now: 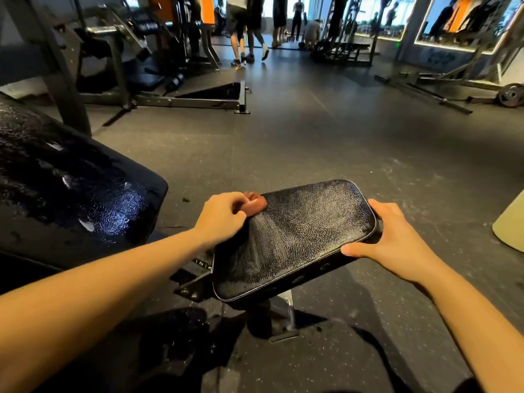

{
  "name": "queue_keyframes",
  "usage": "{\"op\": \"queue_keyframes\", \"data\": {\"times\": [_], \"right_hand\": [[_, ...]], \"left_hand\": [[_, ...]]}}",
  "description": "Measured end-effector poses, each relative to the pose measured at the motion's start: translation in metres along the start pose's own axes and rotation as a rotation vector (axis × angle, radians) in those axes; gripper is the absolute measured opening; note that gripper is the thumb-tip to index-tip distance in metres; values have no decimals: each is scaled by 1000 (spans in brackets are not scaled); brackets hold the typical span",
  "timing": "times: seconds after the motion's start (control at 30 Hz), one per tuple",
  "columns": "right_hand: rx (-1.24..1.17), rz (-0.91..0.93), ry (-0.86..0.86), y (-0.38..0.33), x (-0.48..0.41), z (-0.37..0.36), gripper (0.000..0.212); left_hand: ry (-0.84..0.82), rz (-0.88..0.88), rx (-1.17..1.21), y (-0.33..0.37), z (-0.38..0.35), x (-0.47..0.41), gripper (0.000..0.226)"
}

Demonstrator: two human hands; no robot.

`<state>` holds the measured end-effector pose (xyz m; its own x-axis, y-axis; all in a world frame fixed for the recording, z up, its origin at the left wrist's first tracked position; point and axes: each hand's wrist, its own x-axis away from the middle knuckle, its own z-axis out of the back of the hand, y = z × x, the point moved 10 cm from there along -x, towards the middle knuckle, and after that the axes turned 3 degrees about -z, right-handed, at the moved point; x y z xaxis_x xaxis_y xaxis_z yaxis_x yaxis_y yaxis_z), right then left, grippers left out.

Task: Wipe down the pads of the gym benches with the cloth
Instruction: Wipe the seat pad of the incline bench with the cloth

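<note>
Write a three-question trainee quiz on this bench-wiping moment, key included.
1. True or false: the right hand grips the edge of the seat pad.
2. Multiple choice: the cloth is held by A) the left hand B) the right hand C) neither hand.
3. Fill in: the larger, shiny back pad lies on the person's ____ side of the seat pad.

Key: 1 true; 2 A; 3 left.
</note>
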<state>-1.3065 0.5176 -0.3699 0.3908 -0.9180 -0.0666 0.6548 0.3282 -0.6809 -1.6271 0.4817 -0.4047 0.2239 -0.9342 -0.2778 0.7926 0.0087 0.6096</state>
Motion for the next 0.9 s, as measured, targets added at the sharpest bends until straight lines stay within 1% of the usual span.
{"op": "queue_keyframes", "data": {"times": [0.07, 0.13, 0.2, 0.27, 0.3, 0.4, 0.5, 0.57, 0.67, 0.7, 0.73, 0.77, 0.8, 0.83, 0.9], "right_hand": [[9, 7, 3, -1, 0, 0, 88], [13, 10, 0, 0, -1, 0, 83], [15, 8, -3, -1, -1, 0, 80], [13, 6, -6, -2, 0, -1, 81], [7, 2, -4, -1, 1, -1, 83], [-12, 8, -4, -1, 2, -1, 91], [-22, 28, -8, -4, 2, -1, 82], [-23, 33, -8, -5, 2, 0, 80], [-8, 18, -10, -1, 0, 0, 82], [-6, 12, -10, 1, 0, 0, 85], [-5, 8, -10, 2, 0, -1, 89], [-4, 6, -8, 2, 0, -1, 92], [-3, 8, -8, 2, 0, -1, 92], [-10, 17, -6, 1, 0, -1, 89], [-36, 41, -4, -2, 2, 0, 80]], "left_hand": [[-107, -181, 38, 33, -6, 34, 27], [-196, -343, -20, 58, -12, 70, 26], [-162, -399, -100, 67, -16, 83, 36], [-111, -374, -100, 71, -24, 77, 55], [-96, -356, -78, 72, -29, 69, 55], [14, -283, -43, 59, -32, 34, 35], [104, -135, -183, 27, -22, -2, 36], [100, -41, -221, 8, -18, -20, 39], [150, 144, -2, -11, -8, -33, 33], [156, 147, 39, -4, -8, -29, 29], [145, 105, 52, 10, -12, -23, 24], [135, 24, 70, 31, -17, -12, 20], [117, -100, 110, 55, -23, 5, 19], [88, -261, 145, 82, -28, 29, 19], [-26, -587, 154, 119, -39, 74, 25]]}}
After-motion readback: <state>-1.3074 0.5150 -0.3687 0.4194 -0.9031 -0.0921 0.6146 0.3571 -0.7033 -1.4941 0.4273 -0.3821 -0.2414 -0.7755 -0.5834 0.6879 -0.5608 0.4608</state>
